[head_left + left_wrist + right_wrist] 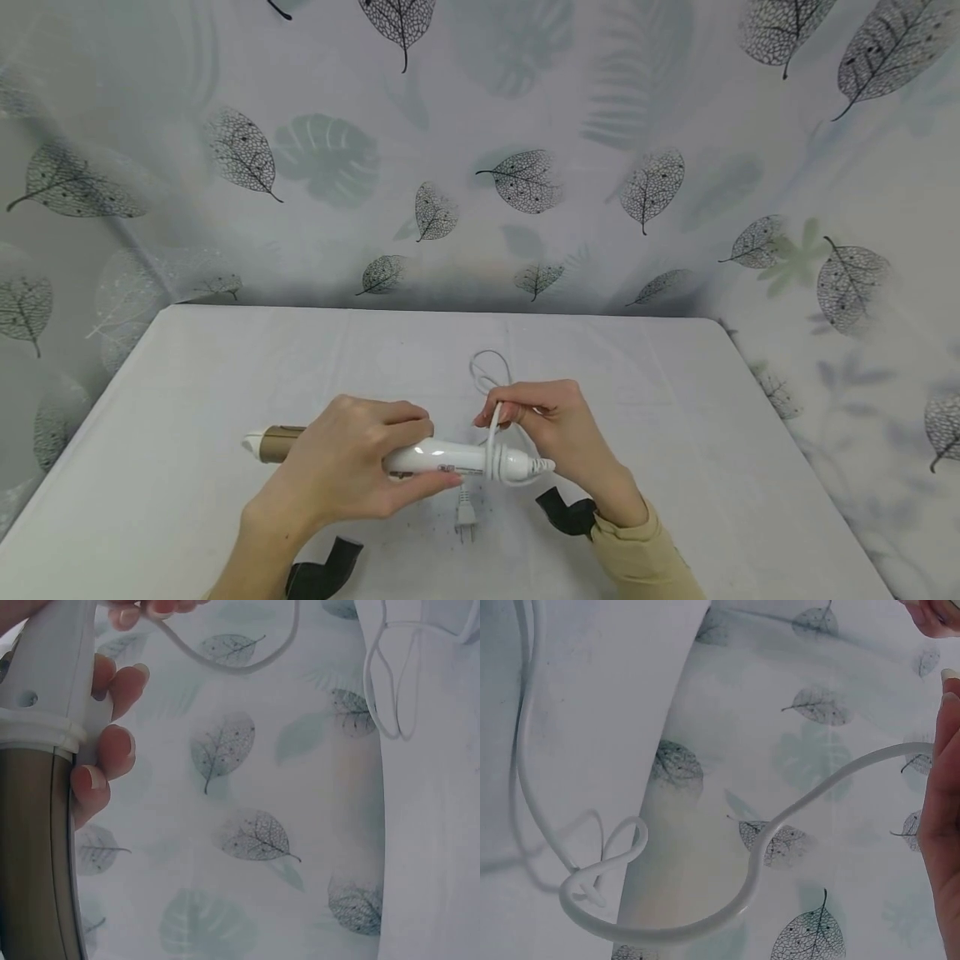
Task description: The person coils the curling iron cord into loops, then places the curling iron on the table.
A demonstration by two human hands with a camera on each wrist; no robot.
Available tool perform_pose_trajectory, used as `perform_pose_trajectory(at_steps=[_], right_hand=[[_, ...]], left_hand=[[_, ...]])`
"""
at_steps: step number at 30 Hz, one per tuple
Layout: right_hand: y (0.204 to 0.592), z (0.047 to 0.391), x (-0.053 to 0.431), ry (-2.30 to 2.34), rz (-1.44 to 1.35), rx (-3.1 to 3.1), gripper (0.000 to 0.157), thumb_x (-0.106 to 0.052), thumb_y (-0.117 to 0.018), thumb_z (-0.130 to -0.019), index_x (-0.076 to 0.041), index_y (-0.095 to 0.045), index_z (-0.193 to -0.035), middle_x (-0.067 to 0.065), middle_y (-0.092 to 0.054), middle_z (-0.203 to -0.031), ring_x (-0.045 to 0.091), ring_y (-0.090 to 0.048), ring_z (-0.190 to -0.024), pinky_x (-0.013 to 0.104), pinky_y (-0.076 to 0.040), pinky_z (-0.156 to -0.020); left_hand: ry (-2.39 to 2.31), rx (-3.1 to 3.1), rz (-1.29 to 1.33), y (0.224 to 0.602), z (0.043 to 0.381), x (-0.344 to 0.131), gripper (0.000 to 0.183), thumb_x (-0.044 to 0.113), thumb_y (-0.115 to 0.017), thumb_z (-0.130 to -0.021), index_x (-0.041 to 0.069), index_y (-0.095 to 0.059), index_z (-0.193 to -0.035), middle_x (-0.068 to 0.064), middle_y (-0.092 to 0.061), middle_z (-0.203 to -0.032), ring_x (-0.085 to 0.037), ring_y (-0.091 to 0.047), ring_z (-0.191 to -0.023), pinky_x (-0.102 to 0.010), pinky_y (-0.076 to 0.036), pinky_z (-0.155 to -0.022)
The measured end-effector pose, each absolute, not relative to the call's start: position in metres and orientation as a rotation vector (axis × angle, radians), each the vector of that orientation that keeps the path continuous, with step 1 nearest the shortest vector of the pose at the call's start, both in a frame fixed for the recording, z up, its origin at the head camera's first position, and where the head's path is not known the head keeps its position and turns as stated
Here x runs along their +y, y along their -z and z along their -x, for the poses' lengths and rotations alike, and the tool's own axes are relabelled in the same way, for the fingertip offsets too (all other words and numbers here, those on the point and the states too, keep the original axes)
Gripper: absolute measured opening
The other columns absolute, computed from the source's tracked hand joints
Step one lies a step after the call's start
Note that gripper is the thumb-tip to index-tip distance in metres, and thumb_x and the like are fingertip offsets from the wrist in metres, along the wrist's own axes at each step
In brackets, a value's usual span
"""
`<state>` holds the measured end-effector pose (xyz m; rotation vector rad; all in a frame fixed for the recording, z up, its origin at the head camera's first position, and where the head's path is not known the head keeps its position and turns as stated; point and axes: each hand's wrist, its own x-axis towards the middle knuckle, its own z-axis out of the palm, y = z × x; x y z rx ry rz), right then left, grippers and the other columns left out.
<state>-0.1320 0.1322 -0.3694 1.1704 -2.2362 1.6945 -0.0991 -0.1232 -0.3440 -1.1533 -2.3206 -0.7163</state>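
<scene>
A curling iron (pixel 442 456) with a white handle and a gold barrel (pixel 30 847) lies crosswise in front of me, its white tip to the left. My left hand (pixel 341 458) grips it around the middle, fingers over the far side and thumb along the near side. White cord (pixel 492 433) is looped several times around the handle's right end. My right hand (pixel 558 425) pinches this cord between thumb and fingers just above the wraps. In the right wrist view, a slack stretch of cord (pixel 667 934) curves toward the hand at the right edge.
The two-pin plug (pixel 465 510) rests on the white table (pixel 675 392) below the handle. A loose cord loop (pixel 489 357) lies beyond the right hand. Black camera straps (pixel 322 571) show near both wrists. Leaf-print cloth (pixel 465 142) hangs behind and beside the table.
</scene>
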Motion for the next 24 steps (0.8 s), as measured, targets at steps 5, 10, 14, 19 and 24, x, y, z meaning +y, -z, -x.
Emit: perform_pose_trajectory(at_steps=[5, 10, 14, 19, 24], right_hand=[[0.372, 0.133, 0.131, -1.776, -1.127, -2.265, 0.017, -0.014, -0.059, -0.097, -0.002, -0.072, -0.097, 0.012, -0.075, -0.085, 0.015, -0.069, -0.076, 0.035, -0.057, -0.067], [0.377, 0.134, 0.128, -1.856, -1.06, -2.329, 0.02, -0.015, -0.055, -0.1, -0.002, -0.071, -0.099, 0.013, -0.075, -0.088, 0.017, -0.071, -0.08, 0.032, -0.057, -0.074], [0.38, 0.135, 0.127, -1.872, -1.059, -2.333, 0.022, -0.013, -0.052, -0.103, 0.001, -0.069, -0.102, 0.016, -0.075, -0.09, 0.024, -0.073, -0.085, 0.033, -0.058, -0.078], [0.38, 0.134, 0.124, -1.819, -0.938, -2.424, 0.021, -0.01, -0.051, -0.104, 0.0, -0.069, -0.099, 0.014, -0.074, -0.087, 0.014, -0.07, -0.077, 0.029, -0.056, -0.064], [0.377, 0.132, 0.118, -1.753, -0.787, -2.546, 0.02, -0.011, -0.054, -0.103, -0.004, -0.071, -0.094, 0.006, -0.07, -0.087, 0.01, -0.059, -0.076, 0.025, -0.049, -0.063]], left_hand=[[0.717, -2.315, 1.131, 0.343, 0.099, -0.123, 0.041, 0.05, -0.081, -0.079, 0.021, -0.054, -0.066, 0.013, -0.065, -0.077, 0.006, -0.04, -0.055, -0.008, -0.031, -0.05], [0.684, -2.287, 1.121, 0.344, 0.101, -0.124, 0.04, 0.05, -0.081, -0.079, 0.02, -0.056, -0.068, 0.01, -0.068, -0.078, 0.004, -0.042, -0.055, -0.008, -0.031, -0.049], [0.658, -2.236, 1.122, 0.344, 0.102, -0.123, 0.042, 0.052, -0.077, -0.082, 0.019, -0.056, -0.07, 0.009, -0.067, -0.079, 0.003, -0.044, -0.055, -0.01, -0.032, -0.049], [0.582, -2.186, 1.087, 0.344, 0.103, -0.122, 0.042, 0.054, -0.072, -0.087, 0.015, -0.061, -0.074, 0.005, -0.069, -0.08, -0.002, -0.051, -0.054, -0.014, -0.04, -0.048], [0.537, -2.178, 1.02, 0.343, 0.104, -0.124, 0.044, 0.054, -0.069, -0.089, 0.011, -0.066, -0.08, 0.003, -0.069, -0.081, -0.005, -0.055, -0.055, -0.019, -0.045, -0.047]])
